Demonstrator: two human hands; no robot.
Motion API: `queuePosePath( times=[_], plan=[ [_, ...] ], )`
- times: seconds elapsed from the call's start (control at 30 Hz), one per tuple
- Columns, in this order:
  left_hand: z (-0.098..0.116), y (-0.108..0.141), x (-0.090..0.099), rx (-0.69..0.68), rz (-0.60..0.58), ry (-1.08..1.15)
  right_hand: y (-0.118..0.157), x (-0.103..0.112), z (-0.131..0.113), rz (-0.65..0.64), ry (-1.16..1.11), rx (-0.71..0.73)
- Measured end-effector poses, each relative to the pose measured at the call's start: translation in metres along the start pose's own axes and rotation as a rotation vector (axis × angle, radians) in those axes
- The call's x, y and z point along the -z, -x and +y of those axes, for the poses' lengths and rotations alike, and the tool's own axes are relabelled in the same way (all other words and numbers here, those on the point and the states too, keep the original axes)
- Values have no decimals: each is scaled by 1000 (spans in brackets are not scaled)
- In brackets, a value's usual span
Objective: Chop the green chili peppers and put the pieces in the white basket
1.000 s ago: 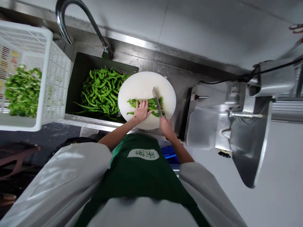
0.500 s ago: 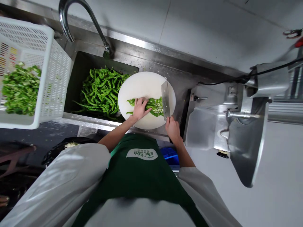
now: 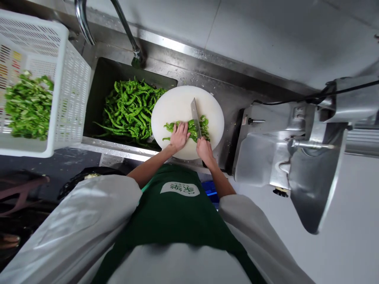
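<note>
We see a white oval cutting board (image 3: pixel 177 102) lying at the right-hand edge of the sink basin (image 3: pixel 97 90), partly over the basin and partly over the metal counter (image 3: pixel 231 98). On its lower half lie the green peppers being cut (image 3: pixel 170 126), whole lengths toward the left and cut pieces (image 3: pixel 205 120) toward the right. We observe our left hand (image 3: pixel 179 136) laid over the peppers, palm down, its fingers slightly spread and pointing away from us. Our right hand (image 3: pixel 205 149) is closed around the handle of a knife (image 3: pixel 195 114), whose broad blade points away from us and crosses the peppers just to the right of the left hand; we cannot tell whether the edge touches the board. In the dark basin we note a heap of whole green peppers (image 3: pixel 133 106), directly left of the board. Farther left stands a white perforated basket (image 3: pixel 69 90) containing cut green pieces (image 3: pixel 29 106). A curved metal faucet (image 3: pixel 126 25) rises behind the basin. Well to the right of the board we find a metal slicing machine (image 3: pixel 257 157) with a dark cable (image 3: pixel 296 98) running over its rear part.
</note>
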State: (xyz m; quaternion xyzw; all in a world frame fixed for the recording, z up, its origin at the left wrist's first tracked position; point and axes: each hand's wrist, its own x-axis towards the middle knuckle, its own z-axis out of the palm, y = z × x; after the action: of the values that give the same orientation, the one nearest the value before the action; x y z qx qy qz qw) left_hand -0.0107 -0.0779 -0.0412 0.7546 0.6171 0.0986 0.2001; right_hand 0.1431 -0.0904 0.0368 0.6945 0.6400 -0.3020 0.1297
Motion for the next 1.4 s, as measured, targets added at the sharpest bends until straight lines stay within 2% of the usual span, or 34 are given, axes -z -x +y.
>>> queuePosePath(
  times=[0.13,0.23,0.37,0.47,0.6,0.77,0.97,1.1,1.23,1.33,1.4],
  plan=[
    [-3,10,16,32,114,15,18,13,3,74,24,8],
    [-12,12,13,41,117,15,31,7,-4,73,34,22],
    [-21,6,1,-9,25,8,18,-11,-18,-6,43,13],
    [-23,4,-1,-16,21,4,4,-15,-15,11,49,31],
    [-24,6,3,-11,51,3,-1,-11,-10,49,51,103],
    [-22,7,7,-5,12,11,-5,-6,-21,59,57,65],
    [-23,14,22,92,145,-19,15,13,-22,106,81,94],
    [-32,12,11,74,88,-13,23,1,-29,18,109,106],
    [-35,9,1,63,50,26,3,-12,-43,25,92,96],
    [-33,10,11,83,70,31,-6,-7,-46,25,73,89],
    [-33,12,22,119,126,30,-1,1,-45,29,68,73]
  ],
)
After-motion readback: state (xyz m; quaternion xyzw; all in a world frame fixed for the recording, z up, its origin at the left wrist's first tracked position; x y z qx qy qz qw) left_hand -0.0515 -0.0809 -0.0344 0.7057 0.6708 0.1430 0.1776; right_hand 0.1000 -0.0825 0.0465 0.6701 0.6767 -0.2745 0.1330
